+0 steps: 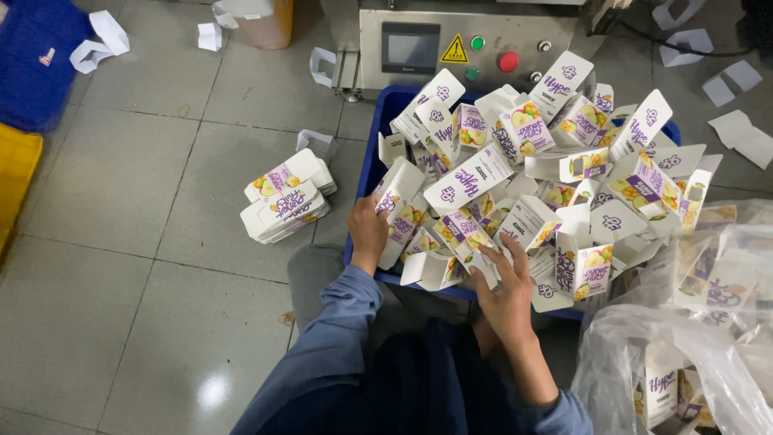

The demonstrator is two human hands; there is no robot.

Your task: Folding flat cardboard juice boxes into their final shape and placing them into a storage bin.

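A blue crate (372,165) on the floor is heaped with several small white cartons printed with purple patches and fruit pictures (523,161). My left hand (366,229) grips an upright carton (396,211) at the crate's near left edge. My right hand (506,292) reaches into the near side of the heap, fingers spread over a carton (471,238) and touching it. Whether it grips that carton I cannot tell. Both arms wear blue sleeves.
A stack of flattened cartons (288,197) lies on the grey tiled floor left of the crate. A clear plastic bag (692,338) holding more cartons sits at the right. A metal machine (451,48) with a screen and buttons stands behind. Blue and yellow bins (24,89) sit far left.
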